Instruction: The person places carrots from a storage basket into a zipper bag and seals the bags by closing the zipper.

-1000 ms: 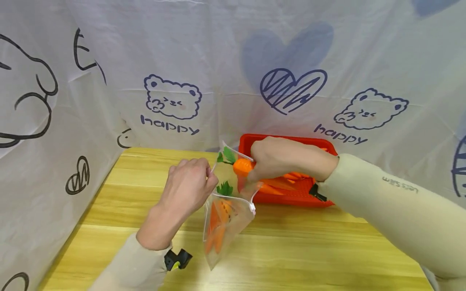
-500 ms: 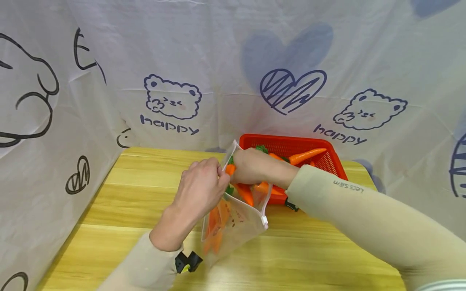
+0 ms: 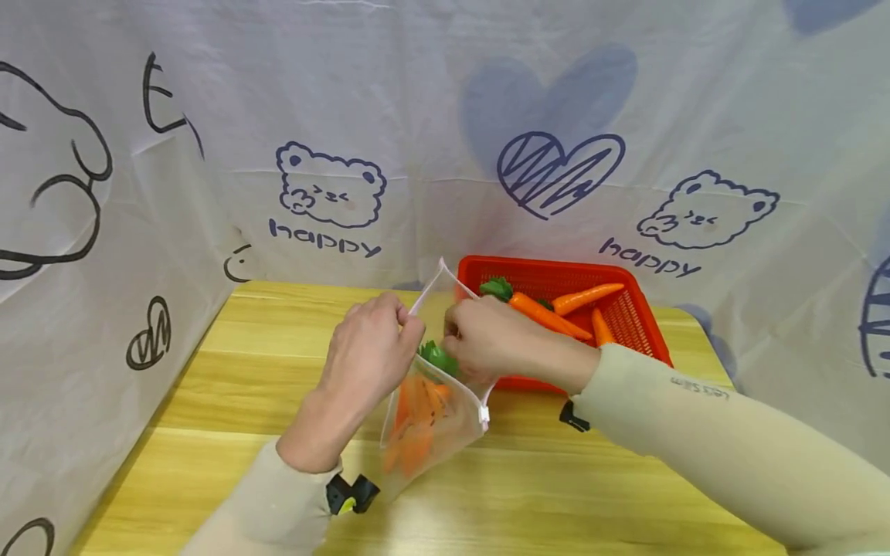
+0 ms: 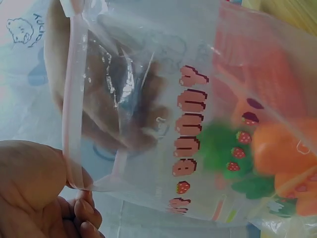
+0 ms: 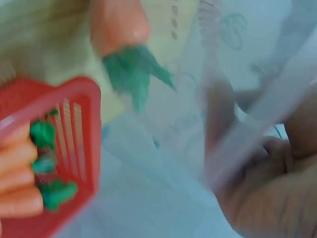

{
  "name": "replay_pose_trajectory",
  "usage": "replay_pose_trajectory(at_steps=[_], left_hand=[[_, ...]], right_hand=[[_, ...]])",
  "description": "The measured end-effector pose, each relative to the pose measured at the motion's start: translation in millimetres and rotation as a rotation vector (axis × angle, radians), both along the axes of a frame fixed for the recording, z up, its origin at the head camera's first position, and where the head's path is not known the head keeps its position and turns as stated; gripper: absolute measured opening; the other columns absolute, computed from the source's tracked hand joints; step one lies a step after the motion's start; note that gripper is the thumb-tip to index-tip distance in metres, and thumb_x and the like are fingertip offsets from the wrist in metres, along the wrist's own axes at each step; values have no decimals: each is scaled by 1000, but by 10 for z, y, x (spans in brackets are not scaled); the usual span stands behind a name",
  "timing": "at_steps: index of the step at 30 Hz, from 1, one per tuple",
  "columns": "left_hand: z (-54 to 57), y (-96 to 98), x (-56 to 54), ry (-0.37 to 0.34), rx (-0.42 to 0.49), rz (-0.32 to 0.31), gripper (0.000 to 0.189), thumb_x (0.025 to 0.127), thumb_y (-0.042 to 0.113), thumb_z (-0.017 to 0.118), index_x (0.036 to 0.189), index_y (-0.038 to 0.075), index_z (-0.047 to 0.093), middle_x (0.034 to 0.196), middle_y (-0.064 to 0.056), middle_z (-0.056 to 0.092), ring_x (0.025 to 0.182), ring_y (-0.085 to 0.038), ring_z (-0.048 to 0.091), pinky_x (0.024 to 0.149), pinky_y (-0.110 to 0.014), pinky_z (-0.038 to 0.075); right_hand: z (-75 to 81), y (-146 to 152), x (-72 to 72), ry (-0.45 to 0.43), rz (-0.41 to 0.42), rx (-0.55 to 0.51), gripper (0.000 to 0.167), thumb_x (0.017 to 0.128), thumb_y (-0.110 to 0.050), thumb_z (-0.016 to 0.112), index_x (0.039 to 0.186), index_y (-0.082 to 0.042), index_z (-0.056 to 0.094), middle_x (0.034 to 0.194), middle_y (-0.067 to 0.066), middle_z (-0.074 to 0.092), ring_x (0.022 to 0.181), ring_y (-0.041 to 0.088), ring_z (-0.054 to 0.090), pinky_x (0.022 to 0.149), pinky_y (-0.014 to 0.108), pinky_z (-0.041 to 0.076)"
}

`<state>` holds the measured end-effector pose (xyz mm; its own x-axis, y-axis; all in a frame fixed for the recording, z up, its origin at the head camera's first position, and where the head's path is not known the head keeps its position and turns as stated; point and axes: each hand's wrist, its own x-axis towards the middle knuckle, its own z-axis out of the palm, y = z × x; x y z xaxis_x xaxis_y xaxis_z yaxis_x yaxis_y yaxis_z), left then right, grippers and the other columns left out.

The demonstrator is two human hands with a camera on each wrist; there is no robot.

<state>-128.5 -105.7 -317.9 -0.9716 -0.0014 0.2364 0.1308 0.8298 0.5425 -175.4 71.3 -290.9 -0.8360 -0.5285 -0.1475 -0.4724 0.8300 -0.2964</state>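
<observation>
My left hand (image 3: 375, 340) pinches the rim of a clear slider zip bag (image 3: 455, 421), its mouth spread wide. In the left wrist view, the left thumb and fingers (image 4: 81, 198) grip the bag's pink-edged rim. Orange carrots (image 3: 413, 425) with green leafy tops (image 3: 439, 357) lie inside the bag, tops toward the mouth. My right hand (image 3: 497, 340) is at the mouth, its fingers loosely bent with no carrot in them. Through the plastic, the left wrist view shows the right hand (image 4: 129, 109) blurred. The white slider (image 3: 484, 415) sits at the rim's near right end.
Behind the bag and right hand stands a red slotted basket (image 3: 643, 316) with several carrots (image 3: 549, 315) in it. The basket's wall (image 5: 93, 134) is close in the right wrist view. A printed cloth (image 3: 431, 177) hangs behind the wooden table (image 3: 591, 479).
The right hand carried a carrot from over the basket leftward into the bag and let it go; it has since drawn slightly back. The left hand keeps its grip on the rim.
</observation>
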Motion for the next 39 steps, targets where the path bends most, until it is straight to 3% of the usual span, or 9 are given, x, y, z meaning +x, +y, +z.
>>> replay_pose_trajectory(at_steps=[3,5,8,12,15,20,25,31,39], left_hand=[[10,-58,-8,-18,-5,2,17,95,21,53,90,9,63,78,-6,61,74,-29,57,68,-42,48],[11,-99,-12,-29,-4,4,17,94,21,53,89,9,63,77,-6,60,73,-28,56,67,-41,47],[9,-160,-17,-41,-7,8,17,94,20,51,88,9,62,77,-7,59,73,-28,56,68,-42,46],[0,-228,-18,-57,-9,-2,18,94,19,50,88,8,62,78,-7,60,73,-28,56,68,-42,46],[-4,-250,-18,-65,-4,-13,18,95,19,50,88,8,63,78,-7,60,73,-28,55,67,-40,45],[17,-299,3,-53,-33,-13,17,95,19,51,87,9,62,78,-7,60,75,-29,56,68,-42,46],[31,-424,20,-75,-133,20,18,95,19,52,84,9,61,76,-7,61,76,-31,58,69,-49,48],[-43,-474,-7,-126,-218,24,19,95,17,50,81,10,60,76,-7,61,77,-33,58,70,-53,46],[-113,-409,3,159,-331,2,23,94,16,62,73,9,54,69,-6,53,71,-33,52,66,-46,39]], right_hand=[[59,214,11,188,-74,-40,12,97,-24,66,89,-14,68,72,-3,64,66,19,59,59,32,48],[68,344,-12,234,-139,-49,19,96,-31,70,93,-12,66,72,-1,62,65,21,57,58,34,46],[25,476,-80,137,-166,-36,29,95,-39,74,94,-11,66,70,0,59,66,21,56,59,33,44],[-99,532,-168,-81,-91,-96,23,95,-31,70,80,-15,67,63,-5,52,61,15,50,60,30,40],[-193,514,-217,-148,-55,-184,24,94,-26,68,72,-16,67,60,-7,48,56,12,45,57,29,36],[-206,430,-259,-132,-78,-248,23,93,-22,65,71,-15,66,61,-7,51,57,12,47,56,27,36],[-74,352,-251,22,-166,-321,20,90,-20,63,72,-14,62,65,-2,55,61,18,50,58,31,38],[-33,280,-233,29,-190,-228,29,98,-33,64,76,-14,60,64,-1,54,62,19,53,58,30,39],[-37,319,-198,79,-203,-185,21,92,-27,65,75,-16,59,64,-2,52,62,19,52,57,31,37]])
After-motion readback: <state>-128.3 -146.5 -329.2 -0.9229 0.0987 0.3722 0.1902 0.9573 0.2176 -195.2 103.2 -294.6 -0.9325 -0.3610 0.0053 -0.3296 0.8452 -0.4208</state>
